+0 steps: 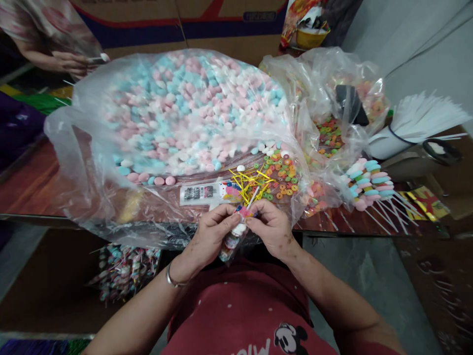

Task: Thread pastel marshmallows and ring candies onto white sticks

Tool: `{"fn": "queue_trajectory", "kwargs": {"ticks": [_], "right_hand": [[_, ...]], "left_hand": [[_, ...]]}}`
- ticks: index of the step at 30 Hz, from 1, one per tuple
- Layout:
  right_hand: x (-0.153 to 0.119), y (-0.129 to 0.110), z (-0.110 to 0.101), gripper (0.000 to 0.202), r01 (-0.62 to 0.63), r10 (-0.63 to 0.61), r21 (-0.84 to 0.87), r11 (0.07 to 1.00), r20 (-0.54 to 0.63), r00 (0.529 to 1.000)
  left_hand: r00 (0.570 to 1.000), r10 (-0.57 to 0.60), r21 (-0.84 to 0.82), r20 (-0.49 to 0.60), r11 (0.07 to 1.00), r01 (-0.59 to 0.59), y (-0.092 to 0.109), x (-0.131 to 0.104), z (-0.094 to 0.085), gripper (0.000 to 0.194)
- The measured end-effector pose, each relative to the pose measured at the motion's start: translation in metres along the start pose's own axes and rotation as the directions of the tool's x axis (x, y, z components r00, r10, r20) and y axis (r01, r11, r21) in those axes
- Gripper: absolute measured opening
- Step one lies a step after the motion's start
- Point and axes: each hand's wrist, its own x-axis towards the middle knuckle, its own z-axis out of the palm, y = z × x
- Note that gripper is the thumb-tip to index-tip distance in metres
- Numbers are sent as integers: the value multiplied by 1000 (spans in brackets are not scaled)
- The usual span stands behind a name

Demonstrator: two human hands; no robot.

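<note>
Between my two hands is a small clear packet [229,246] of candy on a stick, its white stick poking up beyond my fingers. My left hand [211,234] pinches the gathered neck of the packet from the left. From the right, my right hand [272,228] pinches the same neck, fingertips close to the left ones. Just past my fingers lie gold twist ties [251,185] in a loose pile. Flat printed wrappers [199,194] lie to their left. Ring candies [283,172] are spread on the plastic behind the ties.
A large clear bag [199,108] of pastel candies covers much of the table. Right of it are candy skewers [371,182] and white sticks [428,123]. An open box [48,276] with packed candies [123,271] sits below left. Another person's hand [72,63] shows at upper left.
</note>
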Motion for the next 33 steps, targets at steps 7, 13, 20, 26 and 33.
{"fn": "queue_trajectory", "kwargs": {"ticks": [7, 13, 20, 26, 33], "right_hand": [[-1, -5, -22, 16, 361, -225, -223, 906, 469, 854], [-4, -10, -25, 15, 694, -510, -406, 595, 476, 716], [-10, -5, -16, 15, 555, -511, -632, 541, 278, 814], [-20, -19, -22, 31, 658, -492, -751, -49, 591, 639], [-20, -25, -21, 27, 737, -337, -669, -98, 719, 608]], "left_hand": [[809, -443, -17, 387, 874, 486, 7, 5, -15, 24], [749, -428, -43, 505, 855, 517, 5, 1, -19, 34], [843, -425, 153, 330, 905, 397, 14, -1, -16, 35], [866, -385, 212, 318, 920, 330, 17, 3, -11, 40], [803, -439, 527, 403, 828, 189, 16, -2, -11, 36]]}}
